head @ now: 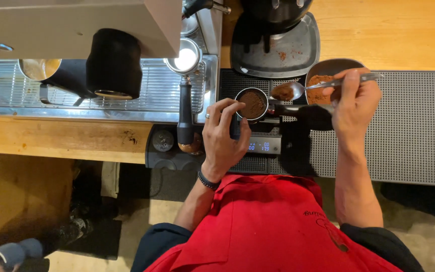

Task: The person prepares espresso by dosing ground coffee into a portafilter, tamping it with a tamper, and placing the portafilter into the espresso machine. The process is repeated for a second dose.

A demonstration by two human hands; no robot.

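A portafilter basket (252, 104) filled with brown ground coffee rests on a small black digital scale (264, 144). My left hand (223, 136) curls around the basket's left side, a ring on one finger and a dark band at the wrist. My right hand (354, 98) holds a metal spoon (298, 89) by its handle; the spoon's bowl carries ground coffee just right of the basket. Behind the spoon sits a round metal bowl (328, 68) with more ground coffee.
A silver espresso machine (71, 25) with a drip grate (152, 80) fills the left. A second portafilter (186, 95) lies on the grate. A grinder tray (278, 50) stands behind. A grey ribbed mat (409, 126) covers the counter's right side. I wear a red apron.
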